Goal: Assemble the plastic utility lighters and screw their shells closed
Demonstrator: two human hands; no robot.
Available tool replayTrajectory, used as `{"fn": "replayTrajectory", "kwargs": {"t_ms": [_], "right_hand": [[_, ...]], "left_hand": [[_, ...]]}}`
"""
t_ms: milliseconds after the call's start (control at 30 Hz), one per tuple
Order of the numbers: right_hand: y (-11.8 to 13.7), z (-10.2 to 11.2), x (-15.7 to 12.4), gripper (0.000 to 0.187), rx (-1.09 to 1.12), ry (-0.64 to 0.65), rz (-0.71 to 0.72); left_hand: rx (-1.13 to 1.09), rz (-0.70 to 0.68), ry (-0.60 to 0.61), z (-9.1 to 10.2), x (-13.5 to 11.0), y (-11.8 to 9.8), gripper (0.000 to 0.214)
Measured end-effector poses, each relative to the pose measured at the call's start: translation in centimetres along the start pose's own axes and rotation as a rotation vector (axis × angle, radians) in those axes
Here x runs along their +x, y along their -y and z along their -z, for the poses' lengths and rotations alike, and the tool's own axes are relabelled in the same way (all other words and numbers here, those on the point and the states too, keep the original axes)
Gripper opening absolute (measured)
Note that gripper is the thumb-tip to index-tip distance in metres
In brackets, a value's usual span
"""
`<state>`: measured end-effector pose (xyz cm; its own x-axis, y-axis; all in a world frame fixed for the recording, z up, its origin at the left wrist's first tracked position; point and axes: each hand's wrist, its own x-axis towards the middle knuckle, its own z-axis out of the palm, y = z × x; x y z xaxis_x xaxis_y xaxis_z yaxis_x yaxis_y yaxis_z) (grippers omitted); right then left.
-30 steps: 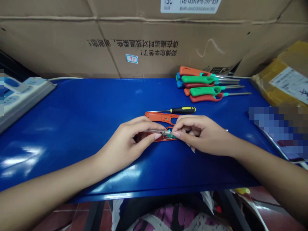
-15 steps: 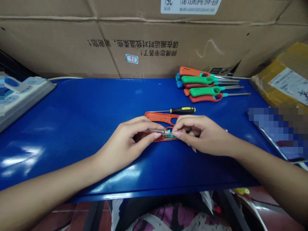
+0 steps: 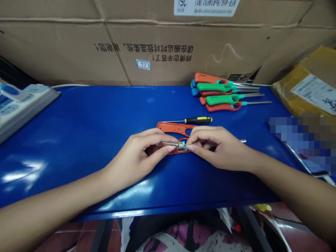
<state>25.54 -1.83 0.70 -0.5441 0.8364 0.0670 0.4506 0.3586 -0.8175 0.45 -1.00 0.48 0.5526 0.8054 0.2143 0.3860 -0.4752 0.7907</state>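
My left hand (image 3: 145, 148) is closed on a slim translucent lighter fuel tank (image 3: 169, 143), held between thumb and forefinger. At the tank's right end, my right hand (image 3: 214, 147) pinches something too small to make out. Below both hands lies an open orange lighter shell half (image 3: 172, 151) with a teal part (image 3: 183, 144) and a thin wire in it. The other orange shell half (image 3: 172, 127) rests just beyond, its right end partly behind my right fingers. Past it is a screwdriver (image 3: 198, 120) with a black and yellow handle. A metal tube tip (image 3: 243, 140) shows beyond my right wrist.
Several assembled long-nosed lighters (image 3: 220, 92) are piled at the back right. A taped carton (image 3: 312, 84) and a phone-like device (image 3: 296, 150) stand at the right. On the left is a white power strip (image 3: 28, 101). A large cardboard box (image 3: 78, 52) walls off the back of the blue table (image 3: 78, 122).
My right fingers have shifted slightly at the tank's end, and more of the metal tube tip shows beyond the right wrist. My left hand keeps its hold. The view has moved a little.
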Motion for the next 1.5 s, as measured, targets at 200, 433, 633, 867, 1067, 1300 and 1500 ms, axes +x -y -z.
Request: {"fn": "replayTrajectory", "kwargs": {"t_ms": [200,433,633,867,1067,1300,1500], "right_hand": [[-0.2,-0.2,-0.1,0.012,-0.175,-0.068,0.214],[-0.5,-0.2,-0.2,0.014,-0.357,-0.046,0.350],[-0.4,-0.3,-0.3,0.015,-0.387,-0.074,0.396],[-0.9,-0.5,-0.4,0.015,-0.427,-0.100,0.443],[-0.9,-0.4,-0.1,0.012,-0.328,-0.131,0.424],[-1.0,0.0,0.0,0.008,-0.289,-0.164,0.372],[-0.9,-0.1,0.0,0.010,-0.279,-0.164,0.380]], "left_hand": [[0.001,0.008,0.007,-0.1,-0.1,0.0,0.017],[0.015,-0.014,0.020,-0.1,-0.3,0.0,0.018],[0.032,-0.047,0.014,-0.1,-0.3,-0.1,0.019],[0.014,-0.044,0.003,-0.5,-0.5,-0.3,0.018],[0.029,-0.027,-0.048,-0.5,-0.5,-0.4,0.017],[0.037,0.004,-0.069,-0.2,-0.4,-0.3,0.016],[0.018,0.034,-0.055,-0.2,-0.4,-0.4,0.016]]}}
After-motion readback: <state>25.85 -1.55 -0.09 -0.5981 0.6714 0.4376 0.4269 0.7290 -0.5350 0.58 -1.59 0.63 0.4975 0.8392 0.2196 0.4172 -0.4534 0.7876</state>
